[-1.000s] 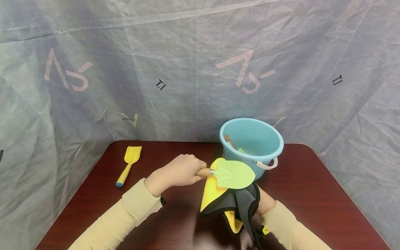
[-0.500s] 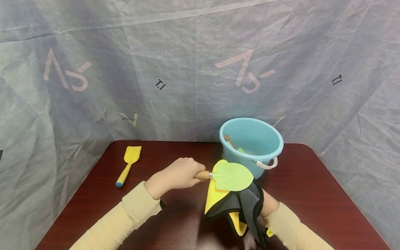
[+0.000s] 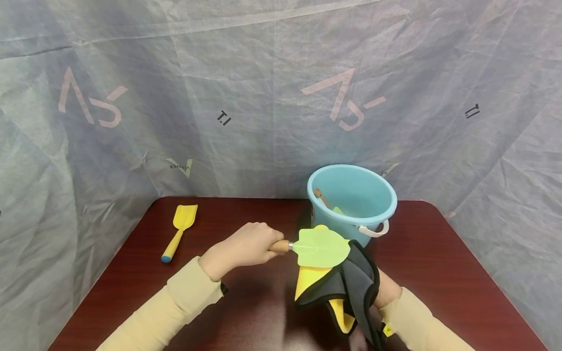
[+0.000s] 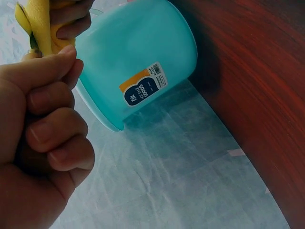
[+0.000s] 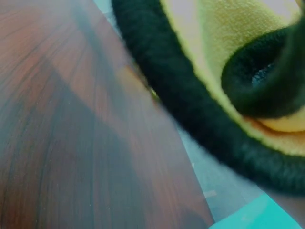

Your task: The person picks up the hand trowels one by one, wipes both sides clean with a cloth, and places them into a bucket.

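Observation:
My left hand (image 3: pixel 248 246) grips the wooden handle of a trowel with a pale green blade (image 3: pixel 322 247), which points right. Its curled fingers (image 4: pixel 59 129) fill the left side of the left wrist view. Just right of it, a floppy yellow-and-grey cloth (image 3: pixel 361 275) with black edging is in my right hand (image 3: pixel 387 288), behind and under the blade. Most of that hand is hidden by the cloth in the head view. The left wrist view shows its fingers (image 4: pixel 71 16) curled on the yellow side. Cloth folds fill the upper right of the right wrist view.
A light blue bucket (image 3: pixel 351 174) with a white handle (image 3: pixel 374 229) stands behind the hands; a wooden-handled tool (image 3: pixel 322 199) lies inside it. A yellow toy shovel (image 3: pixel 179 231) with a blue end lies at the left of the dark red table (image 3: pixel 439 273). Grey sheeting (image 3: pixel 246 156) hangs behind.
The cloth and my right hand have shifted right and slightly down, across the trowel blade. The trowel and left hand have drifted slightly left. Bucket and shovel stay in place.

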{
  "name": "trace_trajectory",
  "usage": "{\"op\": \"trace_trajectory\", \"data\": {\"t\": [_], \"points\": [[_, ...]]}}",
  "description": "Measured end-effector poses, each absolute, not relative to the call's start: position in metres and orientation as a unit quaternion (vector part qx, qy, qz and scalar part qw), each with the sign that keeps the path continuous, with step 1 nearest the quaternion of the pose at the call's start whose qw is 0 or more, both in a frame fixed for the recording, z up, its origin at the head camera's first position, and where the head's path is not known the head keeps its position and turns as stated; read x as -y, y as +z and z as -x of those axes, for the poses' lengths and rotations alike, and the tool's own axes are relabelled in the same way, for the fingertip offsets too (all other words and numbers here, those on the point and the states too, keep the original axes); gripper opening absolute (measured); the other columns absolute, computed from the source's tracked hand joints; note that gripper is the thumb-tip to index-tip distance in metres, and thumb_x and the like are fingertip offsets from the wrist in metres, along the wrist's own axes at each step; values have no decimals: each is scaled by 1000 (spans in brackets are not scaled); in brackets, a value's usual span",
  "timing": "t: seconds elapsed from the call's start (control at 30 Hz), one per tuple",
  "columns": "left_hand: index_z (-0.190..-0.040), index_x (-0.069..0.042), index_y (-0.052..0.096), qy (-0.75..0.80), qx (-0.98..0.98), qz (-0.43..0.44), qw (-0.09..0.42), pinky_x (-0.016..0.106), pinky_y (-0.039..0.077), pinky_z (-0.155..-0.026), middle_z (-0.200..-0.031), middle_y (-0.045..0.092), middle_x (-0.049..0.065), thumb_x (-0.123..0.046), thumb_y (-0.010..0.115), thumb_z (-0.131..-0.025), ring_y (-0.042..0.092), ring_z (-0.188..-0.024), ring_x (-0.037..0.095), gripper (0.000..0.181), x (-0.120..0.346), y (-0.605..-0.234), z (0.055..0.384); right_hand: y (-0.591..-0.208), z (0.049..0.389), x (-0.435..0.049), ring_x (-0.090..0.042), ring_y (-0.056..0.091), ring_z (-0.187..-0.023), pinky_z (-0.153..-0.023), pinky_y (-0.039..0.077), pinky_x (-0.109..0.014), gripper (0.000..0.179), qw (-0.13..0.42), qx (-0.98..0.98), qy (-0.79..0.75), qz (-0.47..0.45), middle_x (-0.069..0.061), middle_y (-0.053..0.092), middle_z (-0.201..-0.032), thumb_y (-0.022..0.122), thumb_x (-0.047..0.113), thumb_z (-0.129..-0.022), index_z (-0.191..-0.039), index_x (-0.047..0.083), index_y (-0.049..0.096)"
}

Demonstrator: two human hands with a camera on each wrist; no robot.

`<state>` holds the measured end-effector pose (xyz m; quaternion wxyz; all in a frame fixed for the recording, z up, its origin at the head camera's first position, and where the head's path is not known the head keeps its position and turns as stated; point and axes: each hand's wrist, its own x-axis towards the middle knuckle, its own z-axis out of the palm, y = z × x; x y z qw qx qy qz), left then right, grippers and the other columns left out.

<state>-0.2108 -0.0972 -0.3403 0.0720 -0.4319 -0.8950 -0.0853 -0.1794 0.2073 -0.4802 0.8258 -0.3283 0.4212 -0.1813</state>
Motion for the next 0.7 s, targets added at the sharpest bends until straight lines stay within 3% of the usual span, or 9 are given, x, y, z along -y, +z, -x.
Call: {"op": "trace_trajectory", "data": {"t": [0.07,0.1,0.13,0.2,0.3,0.37,0.47,0.6,0.7], "points": [[-58,-23,42,-86,896,429,70,23,30,-46,-53,22,-12,-24,68,-82,27,-51,7,35,98,-340,210,-485,185,-201,8,49,-76,-76,47,-22,15,832,-377,-121,389,-17,57,-78,31,-25,-84,-91,-25,44],[-59,-23,42,-86,897,428,68,23,30,-46,-53,22,-12,-24,68,-82,27,-51,7,35,99,-341,210,-487,187,-197,8,48,-77,-78,47,-22,13,817,-339,-101,455,-24,54,-80,31,-28,-81,-93,-30,34],[-59,-23,43,-86,898,427,66,23,30,-46,-53,22,-12,-24,68,-82,27,-51,7,35,100,-341,210,-483,187,-191,6,48,-75,-75,47,-23,19,827,-344,-41,442,-26,52,-77,31,-28,-82,-99,-32,24],[-59,-23,43,-85,899,425,64,23,31,-46,-52,23,-12,-24,69,-82,28,-51,7,35,101,-341,209,-481,186,-196,-5,53,-73,-75,49,-25,20,808,-349,-55,471,-36,48,-80,37,-30,-79,-97,-33,28],[-60,-24,46,-83,901,422,60,24,32,-46,-52,25,-13,-27,70,-82,30,-50,7,33,104,-343,208,-490,190,-194,-17,56,-75,-78,47,-18,26,750,-282,-5,598,-27,56,-80,58,-24,-74,-92,-30,41],[-61,-24,47,-81,902,420,59,24,34,-47,-51,28,-13,-28,70,-82,33,-50,7,31,105,-343,208,-504,194,-201,-25,57,-75,-80,47,-18,29,702,-225,-72,672,-30,56,-79,68,-24,-63,-83,-28,47],[-62,-24,49,-78,903,418,58,25,35,-48,-51,32,-13,-30,70,-82,38,-50,7,30,108,-345,208,-518,194,-209,-21,57,-72,-78,47,-19,24,683,-188,-114,696,-23,58,-74,67,-24,-60,-77,-23,51],[-61,-24,47,-80,903,418,60,25,35,-47,-51,31,-13,-29,71,-81,37,-50,8,32,112,-347,208,-499,183,-220,-9,51,-62,-65,47,-22,11,769,-280,-166,550,-22,51,-63,47,-33,-67,-75,-28,41],[-60,-24,46,-86,903,417,60,25,34,-46,-52,28,-12,-28,71,-81,34,-50,8,33,115,-349,209,-494,184,-213,-8,54,-65,-68,47,-21,8,749,-237,-131,605,-19,54,-65,54,-26,-72,-75,-24,47]]}}
